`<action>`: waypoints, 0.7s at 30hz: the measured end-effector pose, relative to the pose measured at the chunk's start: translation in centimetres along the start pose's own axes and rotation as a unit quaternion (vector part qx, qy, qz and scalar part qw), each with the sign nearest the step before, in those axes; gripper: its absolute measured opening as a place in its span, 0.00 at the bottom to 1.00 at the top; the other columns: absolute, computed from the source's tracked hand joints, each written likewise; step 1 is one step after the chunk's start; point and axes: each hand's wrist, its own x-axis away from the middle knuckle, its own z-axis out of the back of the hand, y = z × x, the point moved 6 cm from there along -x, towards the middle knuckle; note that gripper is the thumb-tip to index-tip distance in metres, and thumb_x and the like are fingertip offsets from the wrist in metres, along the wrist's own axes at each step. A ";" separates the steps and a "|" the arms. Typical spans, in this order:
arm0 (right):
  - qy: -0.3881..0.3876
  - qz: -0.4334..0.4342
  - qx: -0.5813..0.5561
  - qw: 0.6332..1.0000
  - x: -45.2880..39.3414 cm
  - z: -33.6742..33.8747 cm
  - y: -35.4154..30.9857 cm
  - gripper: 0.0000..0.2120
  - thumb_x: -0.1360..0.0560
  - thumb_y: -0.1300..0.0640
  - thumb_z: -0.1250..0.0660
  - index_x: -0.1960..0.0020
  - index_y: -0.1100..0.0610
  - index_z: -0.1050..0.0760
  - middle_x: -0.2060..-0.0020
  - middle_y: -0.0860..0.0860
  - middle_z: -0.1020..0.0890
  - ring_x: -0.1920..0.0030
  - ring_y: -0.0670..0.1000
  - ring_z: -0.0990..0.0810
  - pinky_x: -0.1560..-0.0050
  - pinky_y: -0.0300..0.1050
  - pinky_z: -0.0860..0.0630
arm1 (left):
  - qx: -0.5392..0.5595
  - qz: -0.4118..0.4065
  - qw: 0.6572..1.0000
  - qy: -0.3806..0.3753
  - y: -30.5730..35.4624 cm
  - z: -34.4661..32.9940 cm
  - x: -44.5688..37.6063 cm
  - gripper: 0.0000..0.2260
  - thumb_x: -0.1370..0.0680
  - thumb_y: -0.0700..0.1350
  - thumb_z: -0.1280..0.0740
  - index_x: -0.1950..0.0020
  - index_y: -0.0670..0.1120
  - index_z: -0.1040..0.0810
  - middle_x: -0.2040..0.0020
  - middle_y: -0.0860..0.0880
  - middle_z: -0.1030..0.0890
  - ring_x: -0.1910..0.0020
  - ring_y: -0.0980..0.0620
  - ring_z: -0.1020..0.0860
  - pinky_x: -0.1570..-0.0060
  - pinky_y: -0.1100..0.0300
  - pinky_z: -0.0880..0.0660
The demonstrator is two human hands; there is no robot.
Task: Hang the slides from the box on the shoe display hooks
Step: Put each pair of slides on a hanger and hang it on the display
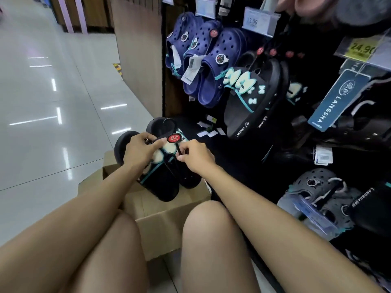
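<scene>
A pair of black slides (167, 182) with teal trim and pale bow decorations is held above the open cardboard box (160, 216). A black plastic hanger with a round red label (174, 138) joins the pair at the top. My left hand (140, 150) grips the strap of the left slide, fingers curled over it. My right hand (195, 156) pinches the hanger stem just below the red label. More matching black slides (254, 100) hang on the display hooks up and to the right.
Navy clogs (203, 60) hang at the display's upper left, grey clogs (321, 197) low on the right. Price tags (252, 20) and a blue LANGSHA label (338, 100) stick out from the rack. Glossy floor tiles (53, 102) stretch away on the left. My knees sit below the box.
</scene>
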 end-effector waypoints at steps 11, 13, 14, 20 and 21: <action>-0.009 0.006 0.003 1.000 0.7 -1.5 -0.2 0.05 0.21 0.56 0.33 0.56 0.53 0.22 0.49 0.48 0.20 0.52 0.53 0.22 0.57 0.45 0.31 | 0.053 0.047 0.997 0.022 -1.1 0.9 -0.5 0.18 0.33 0.64 0.28 0.58 0.50 0.20 0.57 0.49 0.16 0.56 0.49 0.18 0.50 0.45 0.20; -0.007 0.005 -0.002 1.000 0.9 -1.3 0.2 0.06 0.20 0.56 0.34 0.56 0.52 0.23 0.47 0.49 0.22 0.51 0.54 0.23 0.53 0.48 0.28 | 0.069 0.057 0.996 0.005 -0.8 0.2 -0.4 0.17 0.29 0.60 0.28 0.55 0.47 0.19 0.56 0.47 0.16 0.56 0.48 0.18 0.51 0.48 0.20; -0.005 0.005 -0.004 1.000 1.0 -1.1 0.4 0.06 0.20 0.56 0.34 0.56 0.51 0.24 0.46 0.49 0.23 0.49 0.55 0.23 0.51 0.49 0.26 | 0.074 0.061 0.995 -0.003 -0.7 -0.1 -0.3 0.16 0.27 0.58 0.28 0.53 0.45 0.19 0.55 0.46 0.16 0.56 0.48 0.18 0.53 0.51 0.20; -0.002 0.005 -0.013 1.000 1.5 -0.1 2.0 0.06 0.21 0.57 0.33 0.57 0.52 0.25 0.44 0.51 0.24 0.45 0.56 0.22 0.43 0.52 0.24 | 0.132 0.070 0.986 -0.072 0.1 -1.6 0.7 0.12 0.23 0.50 0.30 0.50 0.42 0.21 0.53 0.41 0.16 0.59 0.47 0.18 0.57 0.53 0.20; 0.001 0.005 -0.012 1.000 1.5 0.1 2.2 0.07 0.21 0.57 0.33 0.58 0.52 0.25 0.45 0.51 0.24 0.46 0.56 0.23 0.43 0.52 0.24 | 0.136 0.068 0.985 -0.088 0.3 -1.9 0.8 0.10 0.23 0.49 0.30 0.51 0.43 0.21 0.53 0.40 0.16 0.58 0.45 0.17 0.54 0.49 0.20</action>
